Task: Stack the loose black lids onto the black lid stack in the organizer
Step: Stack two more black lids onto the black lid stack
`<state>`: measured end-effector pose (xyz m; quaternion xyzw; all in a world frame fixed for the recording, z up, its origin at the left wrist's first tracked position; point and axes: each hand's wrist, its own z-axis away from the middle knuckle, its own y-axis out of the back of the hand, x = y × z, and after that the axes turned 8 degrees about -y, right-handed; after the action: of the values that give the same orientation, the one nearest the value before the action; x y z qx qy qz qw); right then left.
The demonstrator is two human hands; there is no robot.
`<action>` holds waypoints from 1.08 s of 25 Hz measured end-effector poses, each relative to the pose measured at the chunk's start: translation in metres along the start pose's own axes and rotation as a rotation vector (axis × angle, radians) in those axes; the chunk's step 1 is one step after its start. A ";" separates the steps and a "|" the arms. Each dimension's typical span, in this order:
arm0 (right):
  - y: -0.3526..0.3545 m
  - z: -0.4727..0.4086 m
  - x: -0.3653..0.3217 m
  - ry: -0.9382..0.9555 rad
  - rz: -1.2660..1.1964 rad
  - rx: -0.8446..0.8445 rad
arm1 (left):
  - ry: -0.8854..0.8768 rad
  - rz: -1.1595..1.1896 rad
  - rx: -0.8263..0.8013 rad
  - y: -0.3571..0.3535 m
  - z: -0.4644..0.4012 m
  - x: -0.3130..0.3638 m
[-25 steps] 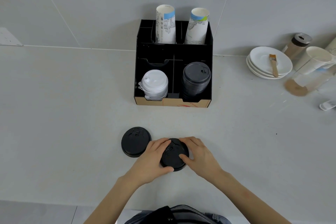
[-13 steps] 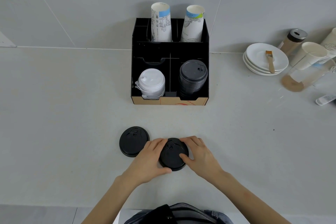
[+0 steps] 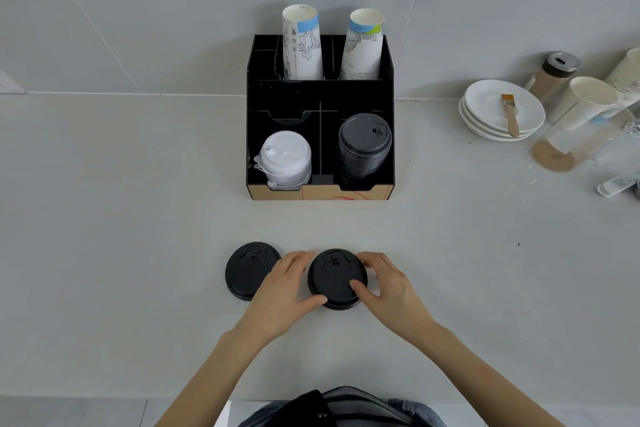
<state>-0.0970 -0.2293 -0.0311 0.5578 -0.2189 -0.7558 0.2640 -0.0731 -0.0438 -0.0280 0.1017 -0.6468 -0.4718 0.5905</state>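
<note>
Left hand: low centre of the frame, fingers curled against the left rim of the right loose lid, thumb at its near edge.
Right hand: grips the same lid from the right, thumb on top.
Left loose lid: flat on the tabletop, just left of the left hand, partly covered.
Black lid stack: front right compartment of the organizer, mid-frame.
White lid stack: front left compartment.
</note>
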 end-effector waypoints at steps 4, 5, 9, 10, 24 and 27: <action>0.008 -0.004 -0.009 -0.039 -0.112 0.053 | -0.026 0.100 0.068 0.009 -0.006 0.007; 0.011 -0.005 -0.013 -0.049 -0.135 0.073 | -0.030 0.124 0.082 0.011 -0.008 0.008; 0.023 -0.014 -0.024 -0.064 -0.187 0.145 | -0.050 0.183 0.101 0.018 -0.016 0.015; 0.025 -0.017 -0.026 -0.069 -0.196 0.157 | -0.052 0.177 0.088 0.020 -0.018 0.017; 0.050 -0.026 -0.044 0.073 -0.211 0.120 | -0.068 0.190 0.172 0.041 -0.048 0.036; 0.056 -0.030 -0.043 0.114 -0.151 0.097 | -0.102 0.143 0.175 0.050 -0.057 0.035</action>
<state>-0.0489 -0.2455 0.0271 0.6268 -0.1970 -0.7293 0.1909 -0.0132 -0.0694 0.0238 0.0825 -0.7203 -0.3748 0.5779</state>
